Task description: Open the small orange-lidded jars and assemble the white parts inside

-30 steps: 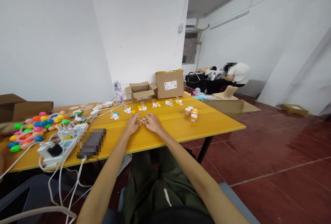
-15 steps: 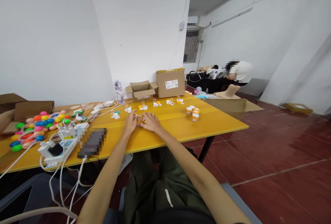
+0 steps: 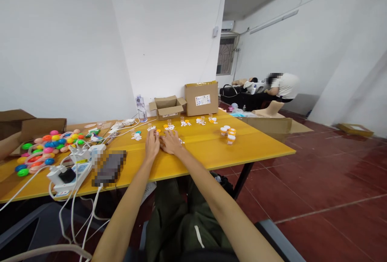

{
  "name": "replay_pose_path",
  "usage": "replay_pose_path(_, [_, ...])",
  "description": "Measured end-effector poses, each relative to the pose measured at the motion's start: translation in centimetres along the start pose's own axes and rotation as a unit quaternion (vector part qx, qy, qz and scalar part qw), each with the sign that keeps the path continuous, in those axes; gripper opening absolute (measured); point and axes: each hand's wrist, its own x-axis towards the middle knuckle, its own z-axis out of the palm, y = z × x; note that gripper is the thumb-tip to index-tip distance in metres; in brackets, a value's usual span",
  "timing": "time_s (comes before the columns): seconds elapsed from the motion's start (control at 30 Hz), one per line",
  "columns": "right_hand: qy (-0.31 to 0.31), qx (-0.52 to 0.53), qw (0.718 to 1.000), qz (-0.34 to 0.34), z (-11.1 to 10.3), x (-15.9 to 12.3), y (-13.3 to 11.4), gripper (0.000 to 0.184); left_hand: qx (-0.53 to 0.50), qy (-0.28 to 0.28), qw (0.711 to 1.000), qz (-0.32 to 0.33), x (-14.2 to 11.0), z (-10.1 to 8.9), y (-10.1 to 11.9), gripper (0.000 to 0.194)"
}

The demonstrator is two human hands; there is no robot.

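My left hand (image 3: 152, 144) is over the table with its fingers bent together. At its fingertips shows a small orange ring-shaped lid (image 3: 158, 131). Close beside it, my right hand (image 3: 171, 142) is palm down with curled fingers, and what lies under them is hidden. Small white pieces (image 3: 181, 141) show just past its knuckles. Beyond both hands runs a row of small piles of white pieces (image 3: 185, 123), with clear cups (image 3: 169, 121) and orange lids. A teal lid (image 3: 138, 132) lies by the leftmost pile.
Several lidded cups (image 3: 231, 137) stand grouped to the right. An open carton (image 3: 167, 109), a closed carton (image 3: 201, 100) and a water bottle (image 3: 140, 107) line the wall. At left are colourful balls (image 3: 48, 149), a power strip (image 3: 72, 177) and a phone (image 3: 109, 168). A person (image 3: 287, 85) bends over farther back.
My hands have drawn slightly apart. The orange lid now shows at my left fingertips, and the orange item between my hands is no longer visible. The view has shifted a little.
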Motion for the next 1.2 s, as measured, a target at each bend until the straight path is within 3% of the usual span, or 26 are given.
replay_pose_path(0.1, [0.002, -0.021, 0.999, -0.046, 0.2, 0.2, 0.5, 0.028, 0.012, -0.012, 1.0, 0.004, -0.2, -0.1, 0.3, 0.021])
replay_pose_path(0.2, [0.008, -0.017, 0.999, -0.05, 0.2, 0.2, 1.2, 0.028, 0.021, -0.018, 1.0, 0.013, -0.3, -0.2, 0.5, 0.021])
replay_pose_path(0.63, [-0.013, 0.035, 0.997, 0.074, 0.3, -1.4, 6.3, 0.031, 0.031, -0.046, 0.998, 0.003, -0.4, -0.3, 0.5, 0.023])
replay_pose_path(1.0, [-0.031, 0.045, 0.986, 0.16, -1.3, -2.5, 10.6, 0.028, 0.033, -0.044, 0.998, -0.008, -0.3, -0.5, 0.6, 0.02])
replay_pose_path(1.2, [-0.045, 0.046, 0.983, 0.169, -1.7, -2.9, 10.5, 0.044, 0.029, -0.021, 0.999, -0.009, -0.2, -0.5, 0.6, 0.017])
